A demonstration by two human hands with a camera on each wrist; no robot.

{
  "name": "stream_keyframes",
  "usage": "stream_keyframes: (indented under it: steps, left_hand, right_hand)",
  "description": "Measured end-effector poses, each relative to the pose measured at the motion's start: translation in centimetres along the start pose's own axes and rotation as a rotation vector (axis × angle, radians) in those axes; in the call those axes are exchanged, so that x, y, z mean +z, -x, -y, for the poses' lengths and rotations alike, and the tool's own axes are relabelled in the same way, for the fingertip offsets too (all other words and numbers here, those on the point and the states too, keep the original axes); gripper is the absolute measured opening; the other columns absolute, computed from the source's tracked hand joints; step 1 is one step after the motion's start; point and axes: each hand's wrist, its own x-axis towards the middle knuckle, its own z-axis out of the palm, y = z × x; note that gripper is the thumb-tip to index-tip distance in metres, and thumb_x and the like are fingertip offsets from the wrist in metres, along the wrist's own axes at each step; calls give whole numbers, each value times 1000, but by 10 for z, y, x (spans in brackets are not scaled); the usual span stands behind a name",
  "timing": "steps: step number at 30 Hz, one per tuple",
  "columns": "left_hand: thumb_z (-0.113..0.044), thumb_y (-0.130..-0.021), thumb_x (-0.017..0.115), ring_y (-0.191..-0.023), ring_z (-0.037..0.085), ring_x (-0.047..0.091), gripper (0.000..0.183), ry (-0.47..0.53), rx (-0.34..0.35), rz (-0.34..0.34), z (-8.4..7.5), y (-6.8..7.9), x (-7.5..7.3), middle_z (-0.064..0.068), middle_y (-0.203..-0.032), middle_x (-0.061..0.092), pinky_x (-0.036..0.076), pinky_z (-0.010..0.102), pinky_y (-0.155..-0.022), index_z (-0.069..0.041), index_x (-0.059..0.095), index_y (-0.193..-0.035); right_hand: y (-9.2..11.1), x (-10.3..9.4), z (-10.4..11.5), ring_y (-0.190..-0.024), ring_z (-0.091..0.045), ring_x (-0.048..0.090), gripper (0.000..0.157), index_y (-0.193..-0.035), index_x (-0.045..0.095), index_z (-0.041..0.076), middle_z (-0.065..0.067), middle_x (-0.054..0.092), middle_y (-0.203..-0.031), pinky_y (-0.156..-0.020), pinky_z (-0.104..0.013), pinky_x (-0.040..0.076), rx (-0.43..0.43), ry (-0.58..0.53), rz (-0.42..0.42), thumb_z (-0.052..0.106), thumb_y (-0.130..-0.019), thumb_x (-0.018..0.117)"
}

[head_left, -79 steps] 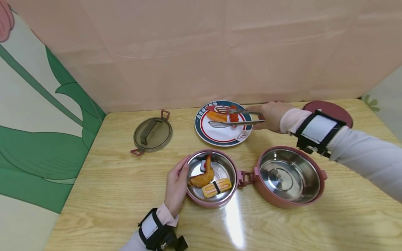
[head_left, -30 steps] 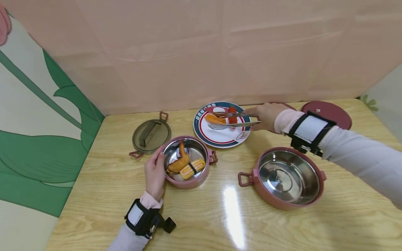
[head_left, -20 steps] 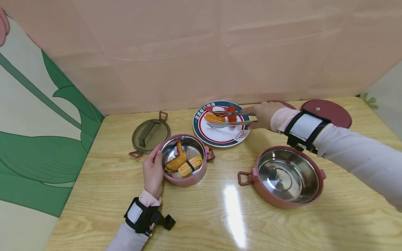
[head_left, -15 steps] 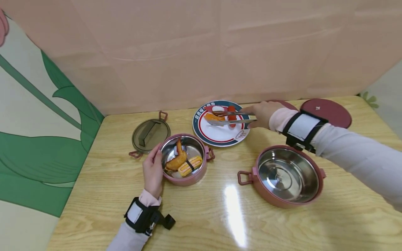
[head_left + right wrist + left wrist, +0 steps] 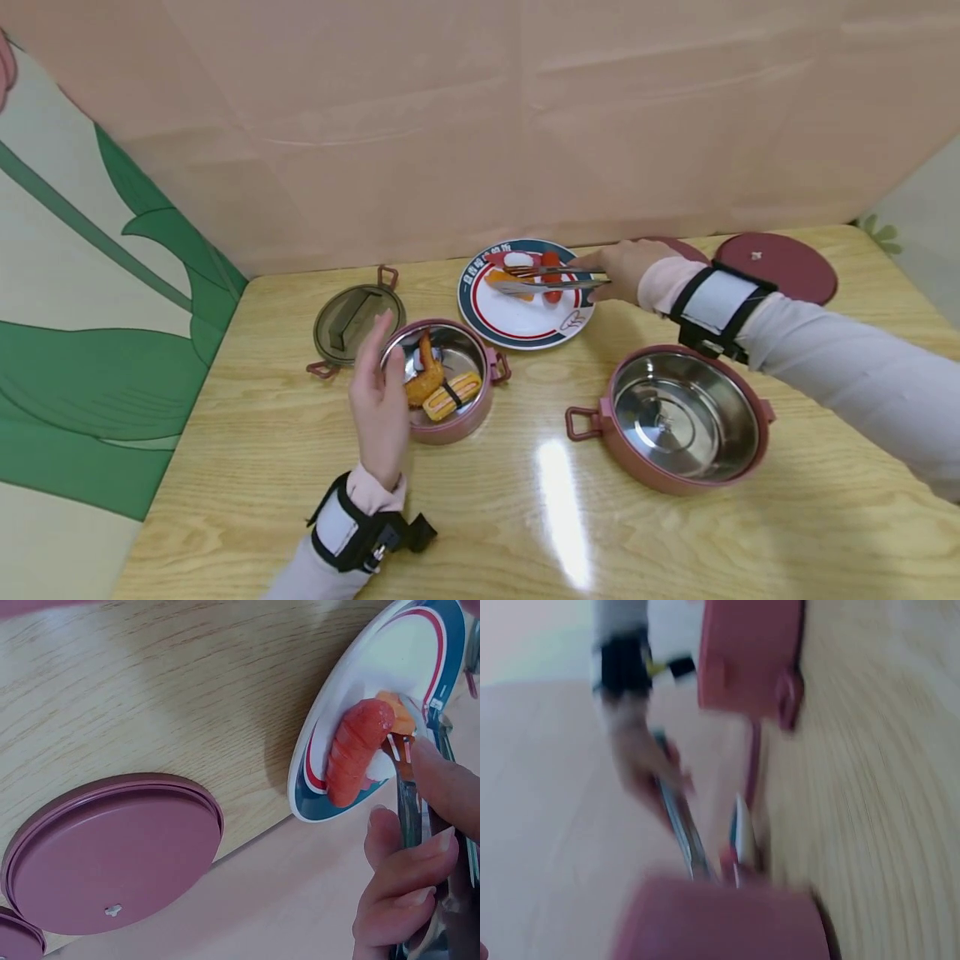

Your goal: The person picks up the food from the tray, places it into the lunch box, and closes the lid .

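My left hand (image 5: 381,408) is raised at the left side of the small pink pot (image 5: 453,431), its fingers extended and covering part of the rim. Inside that steel-lined pot lie a toy fried chicken wing (image 5: 425,386) and a yellow omelette roll (image 5: 453,396) with a dark band. Over the blue-rimmed plate (image 5: 517,323), my right hand (image 5: 627,271) grips metal tongs (image 5: 558,286). Their tips lie on either side of an orange food piece (image 5: 399,718). A red scored sausage (image 5: 356,754) rests beside it, with a red-and-white piece (image 5: 517,259) behind.
A larger pink pot (image 5: 678,475) with a steel lining stands at the right front. Two dark red lids (image 5: 780,267) lie behind the right forearm, one partly hidden. The brownish handled lid (image 5: 358,325) is left of the small pot. A pink sheet (image 5: 480,125) hangs behind the table.
The small pot moved left, away from the larger pot, in the left hand's grip. That hand has since let go of the rim. The tongs' arms have drawn closer together around the orange piece.
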Motion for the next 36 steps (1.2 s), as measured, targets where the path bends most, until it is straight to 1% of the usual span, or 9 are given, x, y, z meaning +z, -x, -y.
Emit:
stream_keyframes:
  steps: [4, 5, 6, 11, 13, 19, 25, 32, 36]
  left_hand:
    - [-7, -100, 47, -139, 14, 40, 38, 34, 24, 153, -15, 17, 21, 9, -144, 50, 34, 32, -116, -5, 51, -138]
    - [-8, -101, 46, -128, 13, 50, 39, 47, 16, 201, -17, 21, 27, 7, -144, 51, 42, 29, -110, -8, 50, -139]
    - [-9, -101, 46, -126, 12, 51, 39, 65, 0, 240, -19, 25, 33, 4, -144, 51, 45, 27, -106, -9, 50, -140]
    - [-10, -101, 45, -129, 11, 48, 42, 177, -136, 415, -19, 38, 60, 0, -147, 47, 41, 29, -111, -14, 46, -143]
    - [-9, -101, 45, -141, 12, 36, 43, 193, -180, 454, -16, 42, 69, 1, -149, 46, 28, 35, -120, -13, 45, -143]
    - [-12, -101, 45, -142, 19, 37, 43, 268, -333, 510, -1, 53, 100, 9, -149, 46, 30, 38, -119, -6, 43, -144]
    - [-14, -100, 49, -141, 22, 38, 46, 302, -445, 489, 12, 61, 128, 14, -149, 44, 33, 33, -117, -2, 42, -143]
    - [-25, -99, 53, -140, 18, 38, 51, 218, -492, 546, 12, 66, 152, 7, -150, 44, 33, 35, -118, -6, 41, -145]
    - [-25, -98, 54, -138, 14, 40, 55, 165, -467, 593, 11, 71, 160, 5, -151, 43, 37, 26, -113, -7, 39, -147]
  right_hand:
    - [0, 0, 1, -78, -30, 64, 52, -133, 59, 25, -16, 70, -113, -66, -46, 52, 3, 10, -10, 30, -83, 75]
    - [0, 0, 1, -76, -29, 63, 52, -133, 60, 26, -15, 70, -112, -65, -46, 52, 4, 13, -11, 30, -83, 75]
    - [0, 0, 1, -75, -29, 63, 52, -132, 60, 26, -15, 70, -111, -64, -46, 52, 4, 15, -13, 30, -83, 75]
    - [0, 0, 2, -70, -27, 61, 51, -132, 60, 26, -14, 72, -107, -60, -43, 52, 11, 19, -14, 30, -83, 75]
    - [-1, 0, 3, -72, -28, 63, 52, -133, 60, 26, -15, 71, -108, -60, -44, 53, 17, 21, -13, 30, -83, 75]
    - [-2, 1, 3, -73, -28, 63, 52, -133, 59, 26, -16, 70, -111, -62, -45, 54, 23, 20, -6, 29, -84, 75]
    - [-2, 1, 2, -72, -28, 63, 51, -133, 59, 25, -16, 71, -109, -61, -45, 54, 10, 18, -1, 28, -84, 74]
    - [-1, 1, 2, -69, -26, 60, 51, -133, 59, 24, -16, 71, -107, -57, -42, 52, 7, 19, 2, 28, -85, 74]
    - [0, 2, 2, -68, -25, 60, 50, -133, 59, 24, -16, 71, -106, -55, -40, 52, 3, 20, 3, 28, -85, 73]
